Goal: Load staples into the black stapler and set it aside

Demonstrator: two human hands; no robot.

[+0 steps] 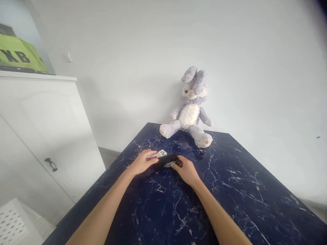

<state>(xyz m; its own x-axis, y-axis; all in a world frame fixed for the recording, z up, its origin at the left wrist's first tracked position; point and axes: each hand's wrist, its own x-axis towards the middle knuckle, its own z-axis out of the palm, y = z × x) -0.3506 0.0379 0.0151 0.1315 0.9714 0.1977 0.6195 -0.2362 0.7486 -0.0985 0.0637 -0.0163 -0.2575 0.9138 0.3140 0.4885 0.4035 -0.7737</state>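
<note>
Between my hands, just above the blue tabletop or resting on it, is a small dark case (167,158) with silvery pieces (168,165) showing along its near side; their kind is too small to make out. My left hand (141,162) is closed at the case's left end, its thumb on the black surface. A small white and red box (161,153) shows behind that thumb, partly covered by the fingers. My right hand (187,169) pinches the case's right end between thumb and fingers.
A grey plush rabbit (189,115) sits at the table's far edge against the wall. The dark blue marbled table (163,211) narrows away from me. To the left stand a white cabinet (48,126) with a green bag (21,54) on top and a white perforated object (12,221).
</note>
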